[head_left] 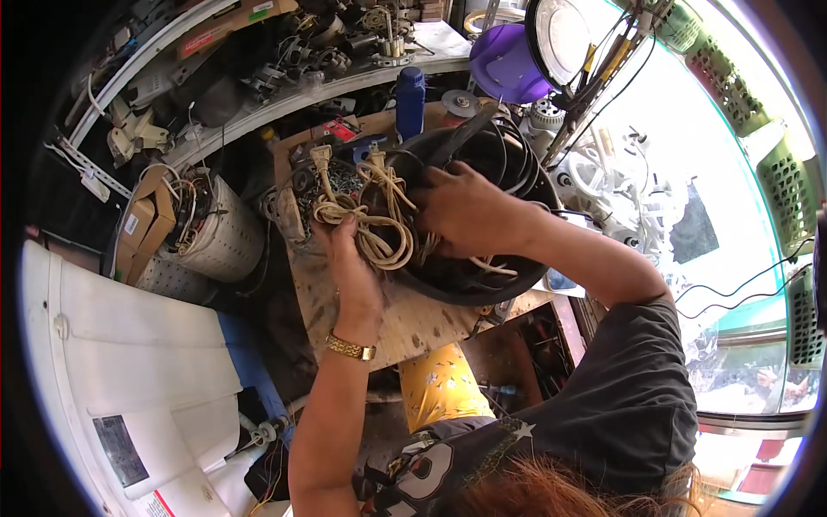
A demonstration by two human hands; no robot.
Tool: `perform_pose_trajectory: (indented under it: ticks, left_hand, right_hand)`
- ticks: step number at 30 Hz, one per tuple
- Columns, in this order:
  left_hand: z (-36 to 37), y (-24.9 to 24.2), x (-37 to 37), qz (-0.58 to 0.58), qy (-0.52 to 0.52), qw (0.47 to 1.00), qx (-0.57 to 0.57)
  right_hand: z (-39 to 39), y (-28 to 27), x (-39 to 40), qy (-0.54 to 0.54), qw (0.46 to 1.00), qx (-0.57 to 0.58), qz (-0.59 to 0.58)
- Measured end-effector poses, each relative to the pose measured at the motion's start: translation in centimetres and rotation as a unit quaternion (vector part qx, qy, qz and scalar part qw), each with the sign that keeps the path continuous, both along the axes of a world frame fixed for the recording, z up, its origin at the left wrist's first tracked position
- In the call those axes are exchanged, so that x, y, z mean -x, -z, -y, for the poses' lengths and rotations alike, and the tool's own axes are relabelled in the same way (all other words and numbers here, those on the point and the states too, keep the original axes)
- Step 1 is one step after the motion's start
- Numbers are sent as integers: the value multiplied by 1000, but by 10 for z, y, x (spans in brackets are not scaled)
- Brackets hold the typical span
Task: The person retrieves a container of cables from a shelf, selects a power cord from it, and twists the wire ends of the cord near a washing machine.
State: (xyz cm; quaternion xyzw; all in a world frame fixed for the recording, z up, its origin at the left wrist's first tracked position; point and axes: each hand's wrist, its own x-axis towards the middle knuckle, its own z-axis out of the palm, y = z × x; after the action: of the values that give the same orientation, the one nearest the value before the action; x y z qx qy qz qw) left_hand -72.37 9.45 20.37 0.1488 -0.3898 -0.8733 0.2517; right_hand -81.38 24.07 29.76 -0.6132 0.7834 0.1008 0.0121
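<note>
left hand (pixel 351 263) gripping a bundle of beige cord (pixel 372 215), fingers curled around its loops, at the rim of a black tub (pixel 469 284) on the wooden surface (pixel 413 323). right hand (pixel 465 211) pressed into the tub, fingers hidden among cords, grip impossible to tell. blue bottle (pixel 410 99) behind.

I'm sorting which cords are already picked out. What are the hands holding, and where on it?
The left hand grips the beige cord bundle at its coiled middle; the right hand rests on it at the black tub.
</note>
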Motion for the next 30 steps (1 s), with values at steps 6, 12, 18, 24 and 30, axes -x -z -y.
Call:
perform_pose_trajectory:
  ticks: [6, 12, 18, 24, 30]
  left_hand:
    - [5, -8, -2, 28, 17, 999, 31]
    - [1, -12, 2, 38, 33, 998, 38]
    - [5, -17, -5, 12, 48, 997, 66]
    - [6, -16, -3, 12, 55, 996, 65]
    - [7, -14, 0, 19, 69, 994, 82]
  right_hand:
    - [-46, -9, 48, 168, 873, 227, 398]
    - [-55, 18, 52, 198, 613, 453, 617]
    - [-56, 24, 53, 205, 494, 532, 656]
    - [-73, 37, 77, 61, 388, 573, 719]
    - [-79, 27, 72, 27, 383, 569, 727]
